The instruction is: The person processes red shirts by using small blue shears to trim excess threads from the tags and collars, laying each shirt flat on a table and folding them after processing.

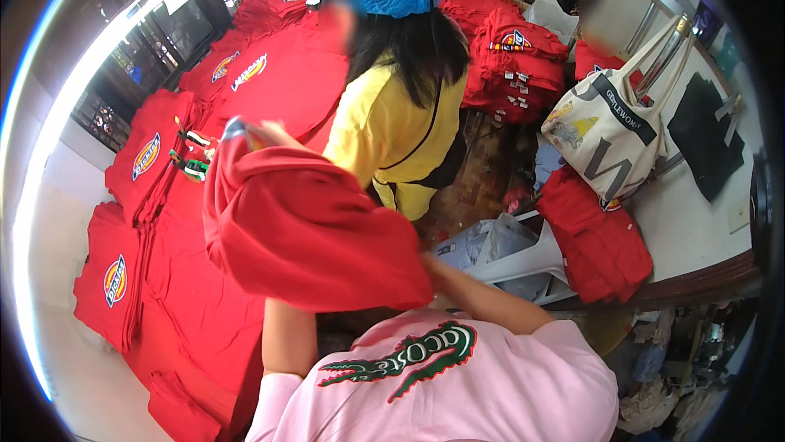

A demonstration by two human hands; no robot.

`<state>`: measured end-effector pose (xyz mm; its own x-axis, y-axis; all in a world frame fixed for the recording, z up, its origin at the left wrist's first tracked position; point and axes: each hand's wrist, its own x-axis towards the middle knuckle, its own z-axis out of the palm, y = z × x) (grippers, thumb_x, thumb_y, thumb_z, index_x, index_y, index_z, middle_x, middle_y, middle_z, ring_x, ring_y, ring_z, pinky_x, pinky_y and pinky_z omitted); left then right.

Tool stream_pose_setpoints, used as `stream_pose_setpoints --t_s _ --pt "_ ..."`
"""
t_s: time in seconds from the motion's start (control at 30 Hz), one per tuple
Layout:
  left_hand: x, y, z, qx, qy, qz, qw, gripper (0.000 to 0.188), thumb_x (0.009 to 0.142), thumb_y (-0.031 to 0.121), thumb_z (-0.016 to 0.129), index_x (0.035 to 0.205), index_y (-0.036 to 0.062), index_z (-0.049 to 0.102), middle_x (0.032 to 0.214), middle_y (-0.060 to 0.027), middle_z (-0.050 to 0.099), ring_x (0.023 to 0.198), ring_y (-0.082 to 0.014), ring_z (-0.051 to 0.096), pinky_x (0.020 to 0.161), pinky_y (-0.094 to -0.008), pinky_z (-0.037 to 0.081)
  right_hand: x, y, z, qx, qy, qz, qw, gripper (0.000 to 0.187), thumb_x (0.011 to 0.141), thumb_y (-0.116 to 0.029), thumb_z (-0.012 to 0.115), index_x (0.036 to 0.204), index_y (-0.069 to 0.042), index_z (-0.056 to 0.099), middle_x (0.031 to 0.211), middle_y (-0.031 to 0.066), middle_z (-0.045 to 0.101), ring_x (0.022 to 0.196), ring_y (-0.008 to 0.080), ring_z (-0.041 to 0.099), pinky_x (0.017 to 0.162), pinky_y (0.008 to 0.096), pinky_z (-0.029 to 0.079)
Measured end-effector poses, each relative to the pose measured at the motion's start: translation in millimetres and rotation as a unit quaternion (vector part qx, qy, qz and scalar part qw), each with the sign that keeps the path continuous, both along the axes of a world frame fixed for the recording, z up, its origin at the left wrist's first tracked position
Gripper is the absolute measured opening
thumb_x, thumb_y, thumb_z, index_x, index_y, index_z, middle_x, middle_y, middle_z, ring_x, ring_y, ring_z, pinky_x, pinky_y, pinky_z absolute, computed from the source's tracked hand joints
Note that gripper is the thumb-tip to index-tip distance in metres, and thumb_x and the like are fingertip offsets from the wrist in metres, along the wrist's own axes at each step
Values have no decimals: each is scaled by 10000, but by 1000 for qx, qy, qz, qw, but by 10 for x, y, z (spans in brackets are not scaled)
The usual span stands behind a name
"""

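We find both hands buried under a red shirt (315,233) held up at chest height; each grip appears closed in its cloth, though the fingers are hidden, so we cannot tell. Left lie stacked red shirts (131,221) on the surface (82,376). A co-worker in yellow (392,127) stands close ahead, leaving little room.

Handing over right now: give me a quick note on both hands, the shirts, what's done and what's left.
Left hand: raised, gripping the top of the red shirt.
Right hand: hidden under that shirt's lower edge; grip cannot be seen.
Shirt is bunched in the air above the table, not folded.
Done: flat red shirts laid in rows on the left.
Left: the held shirt. A person in yellow works opposite.
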<state>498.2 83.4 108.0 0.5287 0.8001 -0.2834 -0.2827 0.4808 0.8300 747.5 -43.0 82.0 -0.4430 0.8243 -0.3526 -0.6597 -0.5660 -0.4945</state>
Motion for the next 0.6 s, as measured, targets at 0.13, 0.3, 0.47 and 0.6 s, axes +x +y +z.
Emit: stream_pose_setpoints --t_s 0.13,0.3,0.47,0.6 --pt "144 -203 -124 -78 -75 -41 993 711 861 101 820 1469 -32 476 1423 -149 609 1201 -221 650 1004 -370 543 -344 -8 138 41 24 54 997 407 977 -286 658 1294 -30 662 1212 129 735 1105 238 715 980 392 574" --pt "-266 -337 613 -98 -112 -370 917 755 858 103 834 1492 -40 448 1452 -159 592 1223 -226 641 1022 -372 537 129 675 1176 299 92 90 945 377 927 -265 707 1222 -30 716 1177 123 754 1094 220 719 959 375 576" --pt "-542 -349 1697 137 480 -496 710 534 775 381 911 1152 32 766 1053 -106 793 1042 -175 730 944 -325 544 499 1269 1797 474 -86 367 796 347 877 -244 757 1150 -31 770 1141 116 772 1082 203 722 938 359 578" --pt "-1720 -604 1053 118 715 -470 505 750 639 466 913 1252 72 736 1229 -133 742 1154 -292 689 1002 -386 526 363 1244 1542 489 -570 520 406 215 761 -141 717 950 -69 789 868 125 765 860 270 743 782 398 575"
